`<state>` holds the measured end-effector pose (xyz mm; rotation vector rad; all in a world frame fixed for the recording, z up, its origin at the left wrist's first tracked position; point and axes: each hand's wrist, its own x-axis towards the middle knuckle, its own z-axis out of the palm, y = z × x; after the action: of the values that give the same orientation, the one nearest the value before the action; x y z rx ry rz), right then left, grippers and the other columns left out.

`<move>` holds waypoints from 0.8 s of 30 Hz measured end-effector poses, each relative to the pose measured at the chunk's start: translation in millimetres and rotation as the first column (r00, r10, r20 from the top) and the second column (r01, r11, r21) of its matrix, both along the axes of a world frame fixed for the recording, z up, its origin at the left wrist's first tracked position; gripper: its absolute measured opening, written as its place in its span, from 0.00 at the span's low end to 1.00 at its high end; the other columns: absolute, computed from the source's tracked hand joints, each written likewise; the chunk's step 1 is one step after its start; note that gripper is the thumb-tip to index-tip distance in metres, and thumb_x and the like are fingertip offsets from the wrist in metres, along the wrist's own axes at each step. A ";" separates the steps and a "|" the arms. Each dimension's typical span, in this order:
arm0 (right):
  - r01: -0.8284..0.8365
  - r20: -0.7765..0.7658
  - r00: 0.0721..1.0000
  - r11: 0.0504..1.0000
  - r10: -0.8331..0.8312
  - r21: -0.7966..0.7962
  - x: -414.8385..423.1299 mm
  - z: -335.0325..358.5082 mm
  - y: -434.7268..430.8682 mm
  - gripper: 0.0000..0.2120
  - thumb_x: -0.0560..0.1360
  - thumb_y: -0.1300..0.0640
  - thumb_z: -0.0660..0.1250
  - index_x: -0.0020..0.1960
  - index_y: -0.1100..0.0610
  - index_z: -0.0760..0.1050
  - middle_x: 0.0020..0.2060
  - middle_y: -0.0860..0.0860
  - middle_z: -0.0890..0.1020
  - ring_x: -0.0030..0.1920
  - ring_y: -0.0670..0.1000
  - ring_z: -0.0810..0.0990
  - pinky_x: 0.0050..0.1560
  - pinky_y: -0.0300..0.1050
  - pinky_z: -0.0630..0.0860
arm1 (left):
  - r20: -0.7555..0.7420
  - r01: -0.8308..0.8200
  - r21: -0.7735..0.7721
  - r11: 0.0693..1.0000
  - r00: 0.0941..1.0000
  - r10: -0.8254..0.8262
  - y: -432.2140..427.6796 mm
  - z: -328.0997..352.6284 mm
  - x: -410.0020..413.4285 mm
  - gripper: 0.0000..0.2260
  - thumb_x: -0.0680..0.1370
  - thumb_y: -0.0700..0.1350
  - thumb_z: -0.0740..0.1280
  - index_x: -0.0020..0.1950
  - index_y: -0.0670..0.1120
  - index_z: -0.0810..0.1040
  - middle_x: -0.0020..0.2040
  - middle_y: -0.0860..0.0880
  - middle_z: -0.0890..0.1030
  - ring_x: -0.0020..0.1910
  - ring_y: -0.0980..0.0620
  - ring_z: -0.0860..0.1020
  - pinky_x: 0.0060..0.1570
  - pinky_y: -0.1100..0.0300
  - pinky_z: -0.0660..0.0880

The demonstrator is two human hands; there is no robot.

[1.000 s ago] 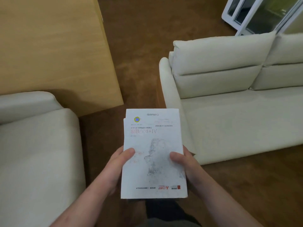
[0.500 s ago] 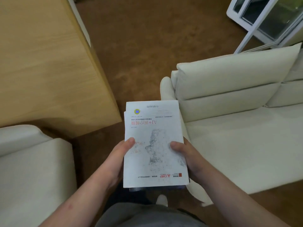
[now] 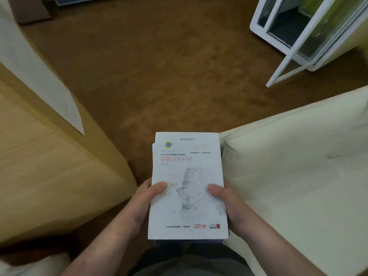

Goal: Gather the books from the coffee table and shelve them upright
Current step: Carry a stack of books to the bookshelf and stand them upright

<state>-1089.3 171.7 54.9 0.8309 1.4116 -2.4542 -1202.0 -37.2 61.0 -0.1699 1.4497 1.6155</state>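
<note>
I carry a stack of books (image 3: 187, 176) flat in front of my body, low in the middle of the view. The top book has a white cover with upside-down red and grey lettering and a grey sketch. Edges of at least one more book show beneath it. My left hand (image 3: 143, 202) grips the stack's left side, thumb on the cover. My right hand (image 3: 229, 204) grips the right side the same way. No shelf is plainly in view.
A light wooden cabinet or table (image 3: 49, 166) stands at the left. A cream sofa (image 3: 298, 176) fills the right. Brown carpet (image 3: 159, 66) stretches ahead between them. A white-framed glass door (image 3: 298, 42) stands ajar at the top right. Part of another cream seat (image 3: 29, 263) shows bottom left.
The view has moved forward past the sofa and turned, so more carpet and the glass door show. Both hands keep the same grip on the stack.
</note>
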 end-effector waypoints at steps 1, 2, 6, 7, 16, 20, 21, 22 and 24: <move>0.015 0.011 1.000 1.000 -0.015 0.011 -13.9 1.0 6.1 0.38 0.64 0.50 0.75 0.72 0.59 0.70 0.62 0.60 0.83 0.60 0.64 0.83 0.57 0.62 0.81 | -0.002 0.012 -0.004 1.000 1.000 -0.012 8.8 0.7 -17.4 0.40 0.60 0.58 0.75 0.68 0.42 0.74 0.58 0.40 0.85 0.56 0.37 0.83 0.57 0.41 0.79; 0.030 0.021 0.999 0.999 -0.031 0.018 -26.8 2.4 13.9 0.36 0.66 0.51 0.75 0.71 0.57 0.70 0.62 0.59 0.83 0.59 0.63 0.84 0.57 0.62 0.81 | -0.006 0.033 -0.004 0.999 0.999 -0.033 18.6 1.5 -34.2 0.39 0.61 0.58 0.75 0.68 0.42 0.74 0.58 0.40 0.85 0.55 0.36 0.84 0.56 0.42 0.80; 0.060 0.050 0.997 0.998 -0.061 0.031 -79.4 6.3 52.3 0.28 0.71 0.52 0.72 0.70 0.50 0.71 0.60 0.55 0.85 0.58 0.60 0.85 0.56 0.59 0.82 | 0.000 0.084 -0.043 0.996 0.996 -0.084 61.3 -1.4 -97.4 0.31 0.67 0.53 0.69 0.68 0.41 0.74 0.57 0.39 0.85 0.55 0.36 0.83 0.51 0.46 0.81; 0.065 0.050 0.997 0.997 -0.067 0.034 -92.6 6.9 61.8 0.27 0.71 0.52 0.74 0.69 0.48 0.71 0.59 0.54 0.85 0.57 0.59 0.86 0.57 0.59 0.82 | 0.006 0.089 -0.045 0.995 0.996 -0.089 72.7 -2.3 -111.6 0.31 0.67 0.52 0.69 0.68 0.40 0.74 0.58 0.39 0.85 0.56 0.35 0.83 0.53 0.44 0.81; 0.156 0.022 0.987 0.987 -0.157 0.043 -212.9 0.9 149.0 0.27 0.68 0.51 0.72 0.66 0.47 0.73 0.57 0.51 0.86 0.55 0.57 0.86 0.50 0.54 0.83 | 0.049 0.148 -0.026 0.989 0.988 -0.147 167.5 -7.2 -246.2 0.36 0.65 0.55 0.74 0.70 0.44 0.72 0.63 0.39 0.82 0.62 0.34 0.80 0.64 0.35 0.73; 0.209 0.026 0.977 0.977 -0.210 0.032 -272.1 -3.8 171.2 0.37 0.58 0.49 0.78 0.66 0.49 0.74 0.55 0.52 0.87 0.53 0.57 0.87 0.46 0.52 0.83 | 0.034 0.161 -0.033 0.986 0.987 -0.160 199.1 -14.1 -307.8 0.29 0.70 0.51 0.69 0.69 0.40 0.74 0.62 0.38 0.83 0.62 0.33 0.80 0.64 0.36 0.74; 0.215 0.028 0.976 0.976 -0.216 0.034 -290.0 -4.7 176.0 0.37 0.58 0.49 0.77 0.66 0.49 0.74 0.55 0.52 0.87 0.53 0.57 0.87 0.46 0.52 0.83 | 0.038 0.161 -0.034 0.986 0.986 -0.160 205.1 -16.3 -325.4 0.29 0.71 0.51 0.67 0.69 0.40 0.74 0.62 0.38 0.83 0.62 0.33 0.80 0.64 0.36 0.74; 0.221 0.032 0.975 0.975 -0.222 0.036 -308.9 -6.7 180.8 0.35 0.60 0.51 0.77 0.66 0.50 0.74 0.55 0.52 0.87 0.52 0.57 0.87 0.46 0.52 0.83 | 0.039 0.165 -0.030 0.986 0.986 -0.163 209.8 -19.6 -343.9 0.29 0.71 0.51 0.67 0.69 0.40 0.74 0.62 0.38 0.83 0.62 0.34 0.80 0.64 0.37 0.75; 0.217 0.053 0.974 0.975 -0.220 0.046 -349.9 -9.9 188.4 0.29 0.65 0.53 0.74 0.66 0.49 0.74 0.55 0.52 0.87 0.53 0.57 0.87 0.49 0.54 0.82 | 0.050 0.166 -0.024 0.986 0.985 -0.165 214.9 -25.7 -384.6 0.31 0.69 0.53 0.70 0.70 0.40 0.73 0.61 0.39 0.83 0.61 0.35 0.81 0.63 0.39 0.76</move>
<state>-1439.3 360.1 45.0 1.1122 1.4212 -2.5425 -1586.6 177.8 35.2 -0.1004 1.4124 1.4481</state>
